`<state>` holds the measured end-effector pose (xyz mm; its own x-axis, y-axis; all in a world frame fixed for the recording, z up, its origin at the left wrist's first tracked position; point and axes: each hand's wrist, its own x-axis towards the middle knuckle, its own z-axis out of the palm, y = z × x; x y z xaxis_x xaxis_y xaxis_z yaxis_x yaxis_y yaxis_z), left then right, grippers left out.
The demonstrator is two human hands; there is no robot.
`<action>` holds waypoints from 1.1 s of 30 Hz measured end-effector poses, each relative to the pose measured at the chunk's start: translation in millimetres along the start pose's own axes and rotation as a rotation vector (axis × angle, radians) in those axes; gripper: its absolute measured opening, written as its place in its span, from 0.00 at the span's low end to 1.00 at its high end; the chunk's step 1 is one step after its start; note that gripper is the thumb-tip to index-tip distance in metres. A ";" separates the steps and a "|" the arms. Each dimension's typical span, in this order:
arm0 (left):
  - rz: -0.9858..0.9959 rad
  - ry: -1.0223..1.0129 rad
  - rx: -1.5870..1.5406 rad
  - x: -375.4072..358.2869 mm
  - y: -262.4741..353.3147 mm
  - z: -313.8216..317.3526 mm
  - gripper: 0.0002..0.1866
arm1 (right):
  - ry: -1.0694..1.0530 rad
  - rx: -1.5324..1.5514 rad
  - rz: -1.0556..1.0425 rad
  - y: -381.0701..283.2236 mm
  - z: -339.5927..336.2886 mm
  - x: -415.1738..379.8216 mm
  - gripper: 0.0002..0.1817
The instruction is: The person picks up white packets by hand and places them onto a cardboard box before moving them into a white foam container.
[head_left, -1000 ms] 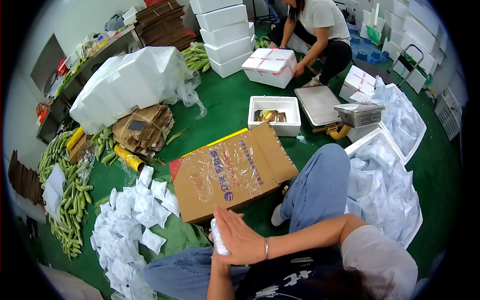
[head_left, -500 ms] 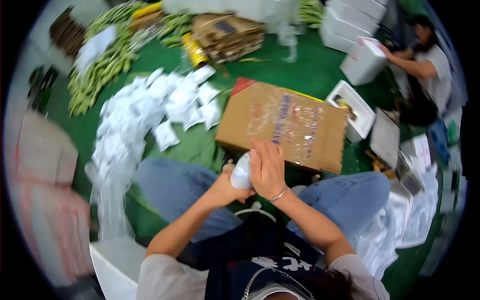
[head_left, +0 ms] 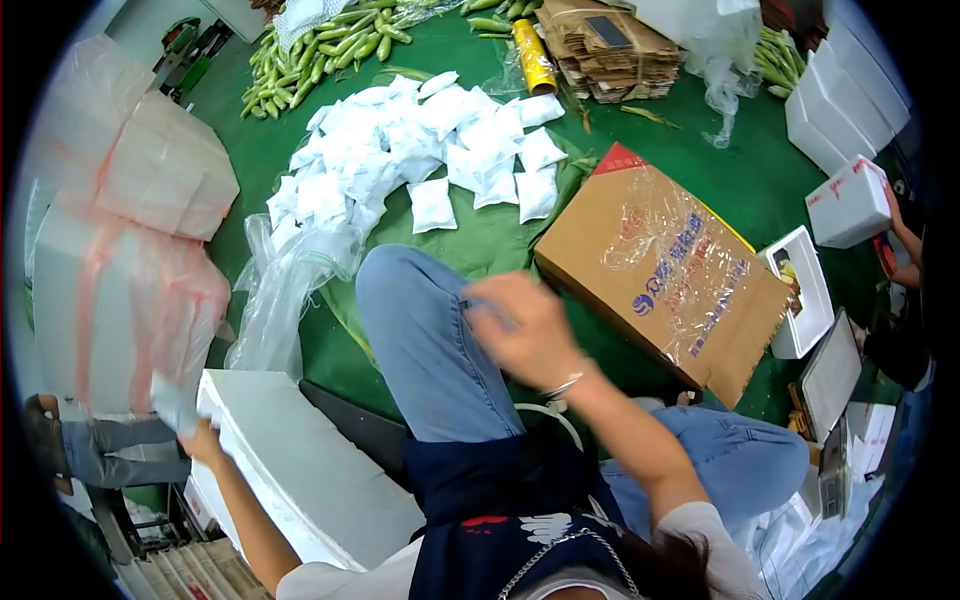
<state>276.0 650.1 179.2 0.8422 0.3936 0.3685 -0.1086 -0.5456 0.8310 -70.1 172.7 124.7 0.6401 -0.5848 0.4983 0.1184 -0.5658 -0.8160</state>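
My left hand (head_left: 202,440) reaches far out to the left, past the edge of a white foam box (head_left: 310,470). Its fingers close on a small white packet (head_left: 175,402), blurred by motion. Over my bent left knee is my right hand (head_left: 525,330), its fingers smeared by movement. On the green sheet beyond the knee lies a heap of white packets (head_left: 375,140), with several single ones at its right side. Clear plastic bagging (head_left: 285,290) trails from the heap toward the foam box.
A taped cardboard carton (head_left: 660,265) stands front right, near an open foam box (head_left: 805,290). Corn ears (head_left: 325,55) and flattened cardboard (head_left: 605,50) lie at the back. Wrapped white boxes (head_left: 120,280) rise at left. People sit far right and stand far left.
My left hand has parted from the right and swung far left with the white packet. My right hand stays over my lap area, now without the packet. The view has turned left.
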 end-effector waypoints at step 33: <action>0.450 -2.340 -0.299 -429.4 295.9 425.6 0.39 | 0.461 0.543 0.805 144.8 -90.6 5.7 0.33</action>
<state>107.0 4.8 89.4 -0.3104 -0.9200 -0.2394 -0.2397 -0.1679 0.9562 -118.1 34.8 35.9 0.3458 -0.8975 -0.2738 0.1841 0.3510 -0.9181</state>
